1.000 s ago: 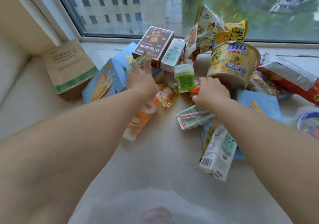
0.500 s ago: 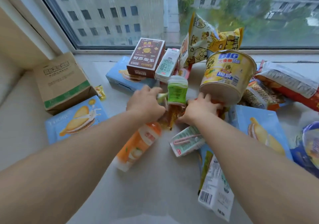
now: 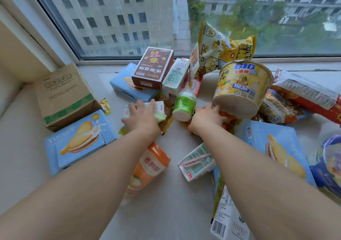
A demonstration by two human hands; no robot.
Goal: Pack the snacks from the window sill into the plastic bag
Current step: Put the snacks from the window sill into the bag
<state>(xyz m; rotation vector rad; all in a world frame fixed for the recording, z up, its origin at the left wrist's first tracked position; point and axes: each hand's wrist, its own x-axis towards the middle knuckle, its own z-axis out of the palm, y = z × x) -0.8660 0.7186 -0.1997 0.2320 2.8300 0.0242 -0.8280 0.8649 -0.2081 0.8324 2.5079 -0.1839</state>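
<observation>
Snacks lie scattered on the window sill. My left hand lies over a small green-and-white carton, its fingers reaching across the top. My right hand grips an orange packet under the tilted yellow noodle cup. Between the hands lies a small green bottle. An orange pouch shows under my left forearm. A milk carton with a pink straw lies beside my right forearm. No plastic bag is plainly in view.
A brown paper bag stands at the left. Blue biscuit boxes lie at left, back and right. A brown box, a yellow popcorn bag, noodle packets and a white carton crowd the sill.
Both hands have reached further in. My left hand has moved onto the small green-and-white carton. My right hand has closed on the orange packet under the noodle cup.
</observation>
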